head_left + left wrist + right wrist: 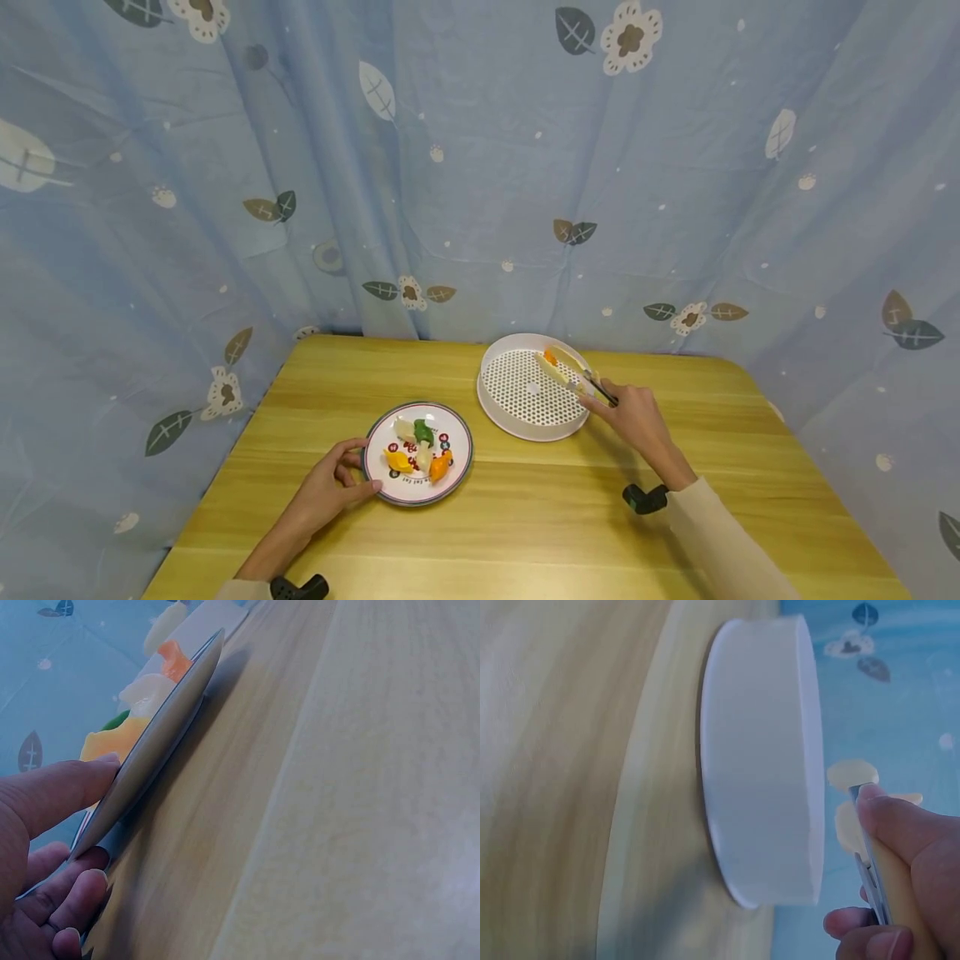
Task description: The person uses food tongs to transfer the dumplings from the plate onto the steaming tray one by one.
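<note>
My left hand (326,490) grips the near-left rim of a round white plate (459,432), its thumb on the rim and fingers curled underneath, as the left wrist view shows. On the plate lie several dumpling-shaped pieces: whitish, a green one (423,432), a yellow one (398,461) and an orange one (441,467). With my right hand (637,421) I hold cream-coloured tongs (555,372) over a white perforated steamer tray (510,392). Between the tong tips is a small orange piece (551,357); whether it touches the tray I cannot tell.
Plate and tray stand apart on a wooden table (525,517), the tray farther back and to the right. A blue patterned curtain (480,167) hangs behind the table and along both sides. Black devices (645,498) are worn at the wrists.
</note>
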`<action>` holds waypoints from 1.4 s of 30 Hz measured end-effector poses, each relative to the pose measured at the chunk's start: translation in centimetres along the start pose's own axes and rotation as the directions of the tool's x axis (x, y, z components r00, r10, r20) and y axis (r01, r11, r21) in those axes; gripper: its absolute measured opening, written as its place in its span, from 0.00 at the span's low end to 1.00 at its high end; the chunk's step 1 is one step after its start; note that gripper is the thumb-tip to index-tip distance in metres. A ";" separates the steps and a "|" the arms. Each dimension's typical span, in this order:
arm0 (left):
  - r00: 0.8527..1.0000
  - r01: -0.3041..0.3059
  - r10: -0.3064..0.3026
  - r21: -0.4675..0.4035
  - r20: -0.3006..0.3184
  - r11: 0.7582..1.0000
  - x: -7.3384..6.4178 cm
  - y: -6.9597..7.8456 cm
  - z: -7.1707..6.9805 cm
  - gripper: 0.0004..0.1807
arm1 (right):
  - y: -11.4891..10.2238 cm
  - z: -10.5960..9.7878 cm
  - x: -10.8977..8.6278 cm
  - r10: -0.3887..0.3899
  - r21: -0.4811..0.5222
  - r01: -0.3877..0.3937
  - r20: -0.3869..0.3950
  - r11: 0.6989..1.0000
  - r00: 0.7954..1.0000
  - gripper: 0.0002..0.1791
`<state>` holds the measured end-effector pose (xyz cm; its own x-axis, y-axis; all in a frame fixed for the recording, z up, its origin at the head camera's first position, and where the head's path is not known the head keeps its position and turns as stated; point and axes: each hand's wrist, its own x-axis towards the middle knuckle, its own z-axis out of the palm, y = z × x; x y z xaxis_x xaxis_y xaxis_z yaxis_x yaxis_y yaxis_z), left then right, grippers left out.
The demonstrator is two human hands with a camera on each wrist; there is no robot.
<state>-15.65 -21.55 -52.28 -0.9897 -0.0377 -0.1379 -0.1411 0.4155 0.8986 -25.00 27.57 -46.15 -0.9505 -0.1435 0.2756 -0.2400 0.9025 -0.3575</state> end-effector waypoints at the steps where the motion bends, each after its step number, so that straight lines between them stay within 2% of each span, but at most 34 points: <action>1: 1.000 0.001 -0.001 0.000 0.002 1.000 0.0 0.0 0.0 0.41 | -0.2 0.0 -0.2 -0.012 -0.002 0.012 -0.007 1.000 1.000 0.39; 5: 1.000 -0.003 0.003 -0.008 0.007 1.000 -0.1 -0.1 0.0 0.40 | -1.2 0.1 -1.0 -0.065 0.002 0.065 -0.038 0.998 0.997 0.38; 13: 1.000 -0.004 0.004 0.001 0.003 1.000 0.0 -0.2 0.0 0.41 | -3.3 0.9 -2.4 -0.177 0.088 0.184 -0.081 0.979 0.981 0.34; 21: 1.000 -0.017 0.017 -0.005 -0.007 1.000 0.1 -0.2 0.0 0.41 | -5.1 1.7 -3.7 -0.219 0.142 0.223 -0.045 0.964 0.975 0.34; 27: 1.000 -0.018 0.018 -0.001 -0.008 1.000 0.0 -0.1 0.0 0.41 | -6.2 2.3 -4.9 -0.285 0.211 0.279 0.001 0.937 0.958 0.33; 42: 1.000 -0.016 0.016 -0.005 -0.003 1.000 0.0 -0.2 0.0 0.41 | -7.4 3.2 -6.7 -0.377 0.343 0.319 0.116 0.883 0.919 0.27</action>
<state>-15.64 -21.60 -52.50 -0.9919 -0.0342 -0.1225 -0.1257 0.4116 0.9027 -17.50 20.60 -48.20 -0.8058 -0.5191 0.2850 -0.5832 0.6120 -0.5343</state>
